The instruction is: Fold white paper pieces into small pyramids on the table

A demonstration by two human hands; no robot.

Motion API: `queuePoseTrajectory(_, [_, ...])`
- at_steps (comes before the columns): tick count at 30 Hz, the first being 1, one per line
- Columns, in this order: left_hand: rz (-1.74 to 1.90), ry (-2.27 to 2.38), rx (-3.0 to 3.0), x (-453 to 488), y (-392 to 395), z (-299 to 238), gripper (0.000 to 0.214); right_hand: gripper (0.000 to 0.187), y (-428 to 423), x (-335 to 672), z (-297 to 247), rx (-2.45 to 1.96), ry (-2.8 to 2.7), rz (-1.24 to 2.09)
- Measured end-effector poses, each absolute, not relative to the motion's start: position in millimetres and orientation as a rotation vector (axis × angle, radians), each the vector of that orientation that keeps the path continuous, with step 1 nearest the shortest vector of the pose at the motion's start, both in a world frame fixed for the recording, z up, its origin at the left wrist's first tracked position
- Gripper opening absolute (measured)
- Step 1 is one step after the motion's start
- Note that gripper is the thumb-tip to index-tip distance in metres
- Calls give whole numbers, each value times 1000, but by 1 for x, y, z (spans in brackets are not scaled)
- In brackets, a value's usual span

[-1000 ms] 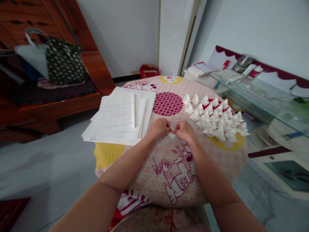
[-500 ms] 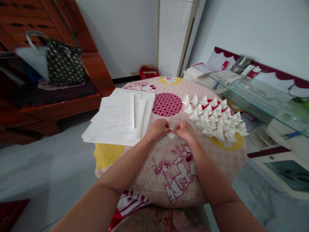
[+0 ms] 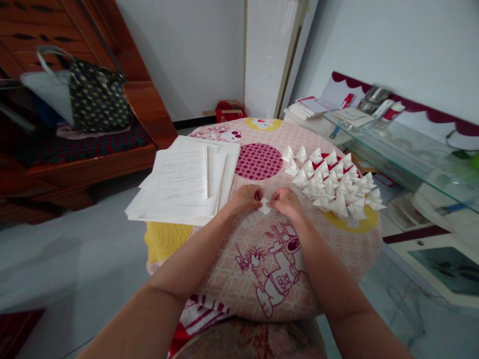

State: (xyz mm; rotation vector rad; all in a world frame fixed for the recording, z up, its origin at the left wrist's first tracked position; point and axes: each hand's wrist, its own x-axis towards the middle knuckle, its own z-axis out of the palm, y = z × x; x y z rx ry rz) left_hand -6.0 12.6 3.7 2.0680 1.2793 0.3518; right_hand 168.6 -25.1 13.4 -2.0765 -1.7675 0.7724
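Note:
A small folded square of white paper (image 3: 265, 206) lies between my fingertips near the middle of the cloth-covered round table (image 3: 239, 249). My left hand (image 3: 247, 197) pinches its left corner, and my right hand (image 3: 285, 201) has its fingers closed at the right corner. The paper sits like a diamond, one corner pointing toward me. Right of my right hand stand many pointed folded white paper pieces (image 3: 329, 182), set close together in rows. A stack of white paper sheets (image 3: 187, 179), the top one bearing lines of writing, lies left of my left hand.
A glass shelf (image 3: 404, 152) with cups and small items runs along the right, close to the table. At the left stands a wooden bench (image 3: 145, 114) with a dark patterned bag (image 3: 97, 94) on it. A red item (image 3: 228, 111) sits on the floor behind.
My hands have drawn slightly apart, and more of the folded paper shows between them. The paper stack and pointed pieces stay where they were.

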Motion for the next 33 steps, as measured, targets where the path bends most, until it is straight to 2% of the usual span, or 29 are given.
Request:
queuePoseTrajectory(11, [345, 1028, 1980, -22, 18, 8, 25, 8, -26, 174, 9, -1994, -1741, 835])
queuePoseTrajectory(16, [393, 1312, 2083, -6, 14, 5, 11, 10, -28, 173, 11, -1979, -1718, 853])
queuePoseTrajectory(21, [561, 1265, 1899, 1, 13, 0, 17, 8, -31, 178, 6, -1861, -1565, 1006])
queuePoseTrajectory(27, [761, 964, 1249, -6, 8, 3, 21, 27, -36, 181, 10, -1545, -1249, 1282])
queuePoseTrajectory(33, [793, 923, 1121, 0, -1, 9, 28, 33, -38, 164, 9, -1374, -1187, 1356])
